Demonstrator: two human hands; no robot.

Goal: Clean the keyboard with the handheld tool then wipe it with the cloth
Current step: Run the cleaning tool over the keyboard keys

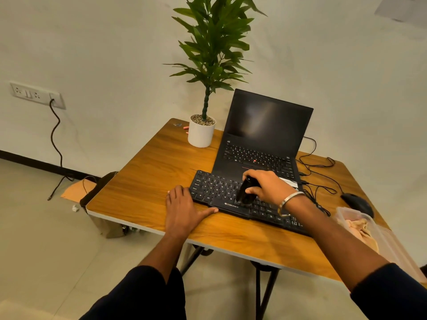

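The black keyboard (231, 199) lies on the wooden tabletop (143, 181), just in front of an open laptop (261, 135) with a dark screen. The right hand (268, 185) is closed around a dark handheld tool (245, 190), and the lower end of the tool touches the keys near the middle of the keyboard. The left hand (182, 209) rests flat on the tabletop with the fingers apart, holding nothing; it touches the left front edge of the keyboard. The cloth (357, 229) lies in a clear container (392, 248) at the right edge of the tabletop. A mouse (357, 202) sits behind this container, and a potted plant (203, 125) stands beside the laptop.
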